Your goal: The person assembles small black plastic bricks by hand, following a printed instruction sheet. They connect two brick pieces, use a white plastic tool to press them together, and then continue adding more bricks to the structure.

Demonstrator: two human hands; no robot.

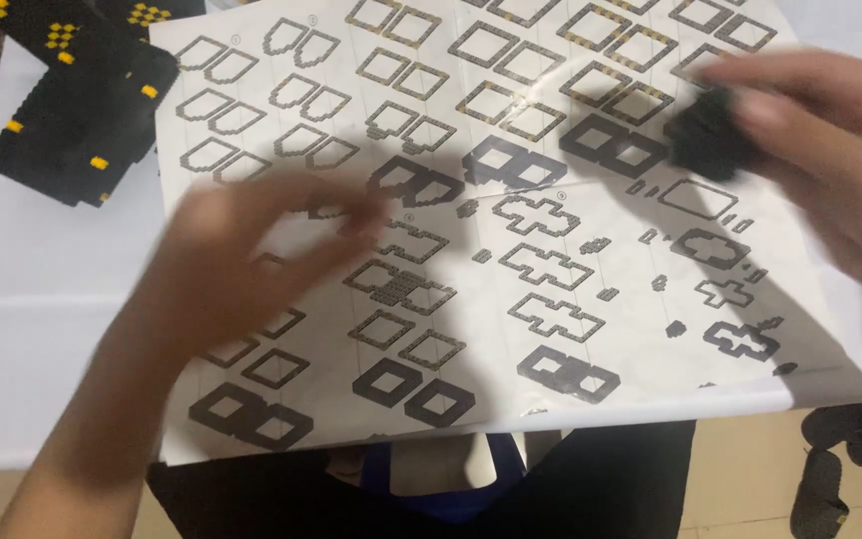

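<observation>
A large white instruction sheet (511,230) printed with grey block-building diagrams covers the table in front of me. My left hand (251,260) hovers blurred over the sheet's left half, fingers spread, holding nothing that I can see. My right hand (820,140) is at the upper right, its fingers closed on a small black block piece (710,135) held above the sheet.
A built black block structure with yellow studs (77,90) lies on the white tabletop (22,299) at the upper left, beside the sheet. Dark clothing (591,489) shows below the table's front edge. Black objects (830,469) lie on the floor at lower right.
</observation>
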